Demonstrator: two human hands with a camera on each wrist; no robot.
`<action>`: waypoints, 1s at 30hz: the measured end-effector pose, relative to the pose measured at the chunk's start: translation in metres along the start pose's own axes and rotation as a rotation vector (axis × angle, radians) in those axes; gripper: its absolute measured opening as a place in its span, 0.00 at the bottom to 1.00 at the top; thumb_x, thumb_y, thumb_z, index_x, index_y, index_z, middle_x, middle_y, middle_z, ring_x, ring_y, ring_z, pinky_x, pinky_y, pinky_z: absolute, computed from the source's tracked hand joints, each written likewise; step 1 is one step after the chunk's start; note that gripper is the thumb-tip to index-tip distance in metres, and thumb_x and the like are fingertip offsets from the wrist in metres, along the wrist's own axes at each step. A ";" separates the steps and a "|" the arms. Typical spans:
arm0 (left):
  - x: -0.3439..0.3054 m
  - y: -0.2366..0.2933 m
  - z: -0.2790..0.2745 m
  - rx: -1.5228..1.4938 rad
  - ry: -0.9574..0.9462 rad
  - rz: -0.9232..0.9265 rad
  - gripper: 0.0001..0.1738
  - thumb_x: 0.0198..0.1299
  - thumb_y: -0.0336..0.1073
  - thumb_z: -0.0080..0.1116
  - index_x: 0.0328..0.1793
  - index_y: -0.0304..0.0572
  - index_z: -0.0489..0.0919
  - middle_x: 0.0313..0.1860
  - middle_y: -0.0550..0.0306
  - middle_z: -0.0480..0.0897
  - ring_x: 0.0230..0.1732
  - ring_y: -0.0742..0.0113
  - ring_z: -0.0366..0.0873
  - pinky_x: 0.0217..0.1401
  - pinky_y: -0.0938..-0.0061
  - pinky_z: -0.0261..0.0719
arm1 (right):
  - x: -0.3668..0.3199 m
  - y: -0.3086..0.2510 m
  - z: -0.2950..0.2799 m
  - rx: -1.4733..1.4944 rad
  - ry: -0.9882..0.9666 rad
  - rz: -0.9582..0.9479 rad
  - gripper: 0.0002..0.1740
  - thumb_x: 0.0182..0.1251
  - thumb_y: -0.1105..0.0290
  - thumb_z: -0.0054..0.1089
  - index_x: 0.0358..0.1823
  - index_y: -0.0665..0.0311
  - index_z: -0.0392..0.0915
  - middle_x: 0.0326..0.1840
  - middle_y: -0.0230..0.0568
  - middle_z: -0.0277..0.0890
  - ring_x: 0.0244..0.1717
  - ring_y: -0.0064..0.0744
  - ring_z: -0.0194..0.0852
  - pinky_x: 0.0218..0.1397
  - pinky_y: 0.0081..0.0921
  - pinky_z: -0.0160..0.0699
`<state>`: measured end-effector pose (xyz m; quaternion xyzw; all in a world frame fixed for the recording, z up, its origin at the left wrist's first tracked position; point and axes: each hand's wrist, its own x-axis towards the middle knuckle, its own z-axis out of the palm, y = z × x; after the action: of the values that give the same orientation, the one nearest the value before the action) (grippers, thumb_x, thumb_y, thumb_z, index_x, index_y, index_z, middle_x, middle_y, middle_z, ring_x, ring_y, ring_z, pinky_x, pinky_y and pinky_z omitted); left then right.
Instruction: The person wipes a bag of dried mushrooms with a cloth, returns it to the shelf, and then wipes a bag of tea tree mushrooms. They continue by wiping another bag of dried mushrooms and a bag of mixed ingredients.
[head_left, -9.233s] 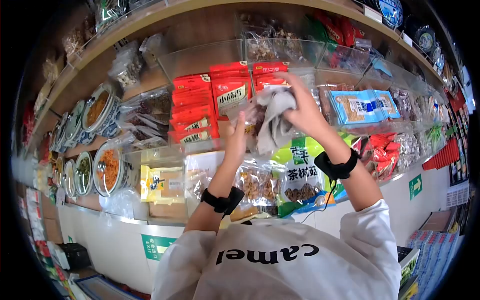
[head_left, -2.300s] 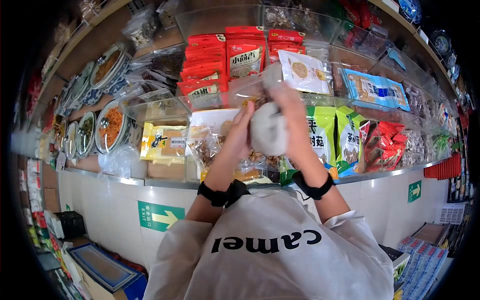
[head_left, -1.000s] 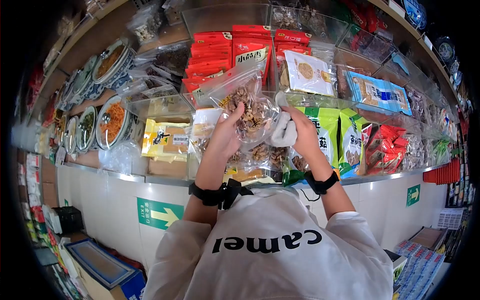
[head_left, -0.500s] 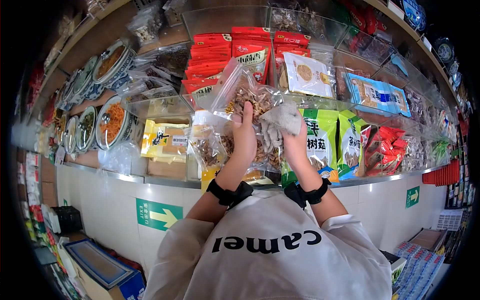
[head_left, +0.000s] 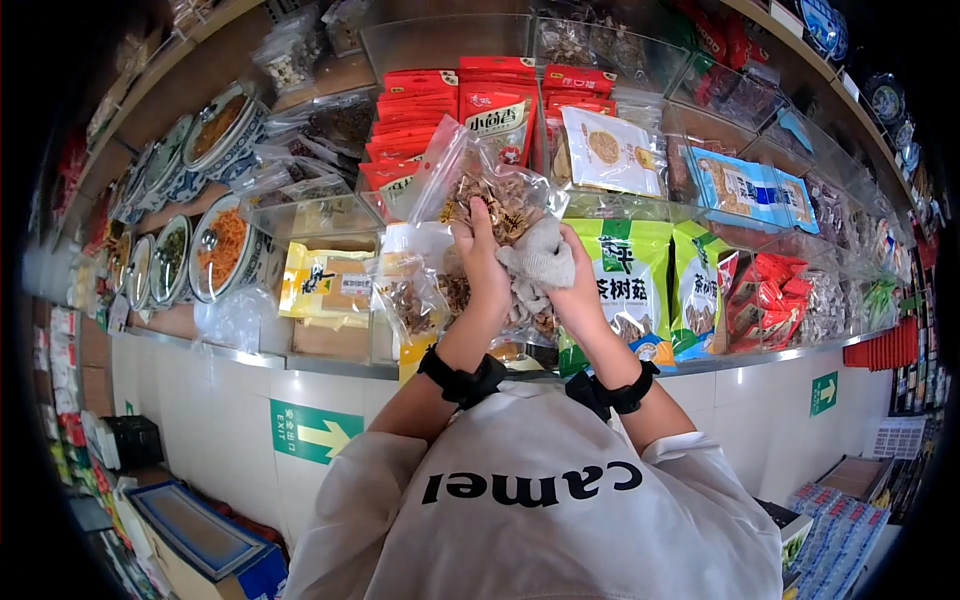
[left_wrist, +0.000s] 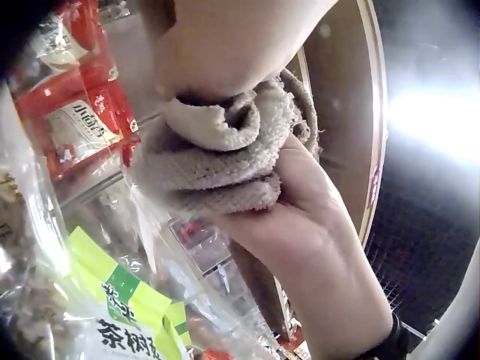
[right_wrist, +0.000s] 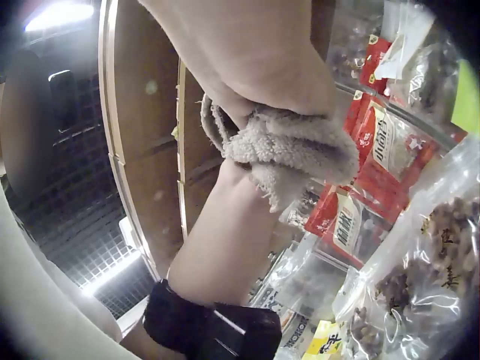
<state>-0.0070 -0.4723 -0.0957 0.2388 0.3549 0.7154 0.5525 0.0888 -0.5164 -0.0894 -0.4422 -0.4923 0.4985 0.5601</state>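
Note:
In the head view my left hand point(head_left: 485, 270) holds a clear zip bag point(head_left: 500, 200) of brown dried pieces, its thumb across the bag's front. The bag is raised over the display, its zip edge pointing up and left. My right hand point(head_left: 580, 295) grips a bunched grey cloth point(head_left: 540, 258) against the bag's lower right part, close beside the left hand. Both wrist views show the terry cloth point(left_wrist: 217, 169) folded between the two hands; most fingertips are hidden behind the bag and cloth.
Clear dividers part the display. Red spice packets point(head_left: 415, 120) and a white packet point(head_left: 612, 150) lie behind the hands, green mushroom bags point(head_left: 635, 280) to the right, a yellow packet point(head_left: 325, 285) to the left. Lidded bowls point(head_left: 220, 250) stand far left. A metal edge point(head_left: 250, 357) runs along the front.
The hands and bag have come down from over the red packets. In the last second the cloth has moved from the bag's right edge onto its lower front, nearer the left hand.

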 end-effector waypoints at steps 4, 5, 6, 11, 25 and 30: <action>0.000 0.001 -0.003 0.118 -0.063 0.070 0.23 0.63 0.49 0.48 0.51 0.33 0.68 0.43 0.55 0.76 0.41 0.72 0.74 0.43 0.77 0.72 | 0.002 0.003 -0.005 -0.097 0.052 -0.063 0.27 0.48 0.81 0.59 0.52 0.64 0.64 0.45 0.33 0.70 0.47 0.22 0.68 0.52 0.18 0.65; 0.001 0.000 -0.006 0.224 -0.107 0.075 0.23 0.63 0.49 0.47 0.50 0.32 0.69 0.43 0.55 0.76 0.40 0.73 0.73 0.42 0.77 0.72 | 0.004 0.000 -0.006 -0.021 0.099 -0.031 0.27 0.46 0.82 0.61 0.51 0.64 0.64 0.43 0.34 0.71 0.46 0.22 0.68 0.50 0.19 0.67; 0.000 0.003 -0.005 0.225 -0.105 0.076 0.23 0.63 0.49 0.47 0.50 0.32 0.69 0.43 0.55 0.76 0.40 0.73 0.73 0.42 0.77 0.72 | 0.006 -0.004 -0.008 0.055 0.145 0.000 0.28 0.45 0.82 0.62 0.50 0.64 0.63 0.42 0.35 0.71 0.46 0.23 0.69 0.48 0.20 0.69; -0.001 0.022 -0.013 0.623 -0.114 -0.154 0.22 0.62 0.49 0.50 0.37 0.32 0.74 0.33 0.56 0.78 0.34 0.75 0.70 0.39 0.79 0.68 | 0.016 -0.002 -0.022 0.048 0.295 -0.029 0.30 0.44 0.84 0.58 0.52 0.63 0.62 0.47 0.38 0.69 0.47 0.25 0.68 0.51 0.22 0.68; -0.009 0.022 -0.021 0.295 -0.329 -0.204 0.20 0.56 0.40 0.59 0.48 0.32 0.71 0.43 0.57 0.77 0.41 0.74 0.73 0.45 0.78 0.71 | 0.031 -0.046 -0.047 -0.306 -0.012 -0.209 0.31 0.46 0.79 0.60 0.55 0.62 0.62 0.46 0.39 0.68 0.48 0.29 0.68 0.52 0.24 0.67; -0.020 0.029 -0.010 0.426 -0.436 -0.115 0.23 0.54 0.38 0.62 0.52 0.32 0.70 0.45 0.56 0.77 0.44 0.76 0.72 0.46 0.78 0.70 | 0.025 -0.030 -0.035 -0.304 0.042 -0.238 0.29 0.46 0.79 0.61 0.53 0.61 0.64 0.44 0.38 0.71 0.44 0.26 0.69 0.50 0.22 0.68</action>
<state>-0.0269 -0.4977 -0.0784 0.4765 0.3829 0.5245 0.5927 0.1275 -0.4954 -0.0614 -0.4704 -0.5991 0.3392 0.5520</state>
